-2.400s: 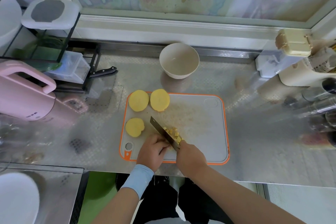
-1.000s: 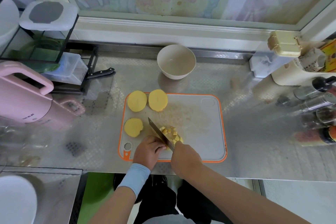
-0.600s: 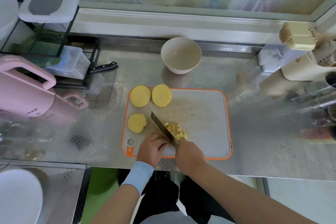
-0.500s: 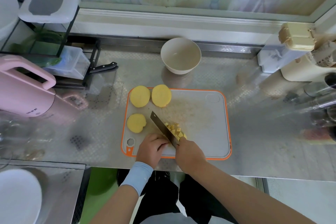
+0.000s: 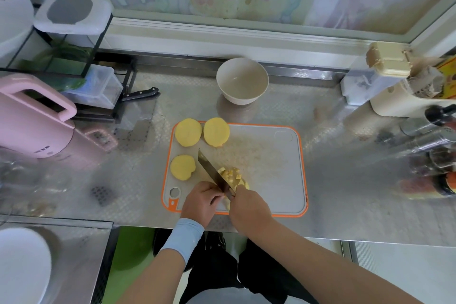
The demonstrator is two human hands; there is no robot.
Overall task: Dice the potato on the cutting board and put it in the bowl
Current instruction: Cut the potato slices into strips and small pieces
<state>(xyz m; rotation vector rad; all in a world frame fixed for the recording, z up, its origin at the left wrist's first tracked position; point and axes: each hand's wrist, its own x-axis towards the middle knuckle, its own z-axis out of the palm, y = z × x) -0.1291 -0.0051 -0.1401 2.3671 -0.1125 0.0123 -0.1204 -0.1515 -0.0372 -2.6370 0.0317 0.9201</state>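
A grey cutting board (image 5: 271,155) with an orange rim lies on the steel counter. Three round yellow potato slices (image 5: 188,132) sit at its left side. A small heap of potato cubes (image 5: 232,175) lies near the front edge. My right hand (image 5: 249,207) grips a knife (image 5: 212,173) whose blade rests just left of the cubes. My left hand (image 5: 201,201) is curled beside the blade, pressing down on the uncut potato piece, which it mostly hides. A cream bowl (image 5: 242,80) stands empty behind the board.
A pink kettle (image 5: 37,121) and a black rack with a clear box (image 5: 98,89) stand at the left, with a second knife (image 5: 140,94) beside the rack. Containers and bottles (image 5: 429,136) crowd the right. A white plate (image 5: 22,264) sits at the lower left.
The knife has kept chopping in place and the heap of cubes right of the blade has grown slightly. Both hands stay at the board's front edge.
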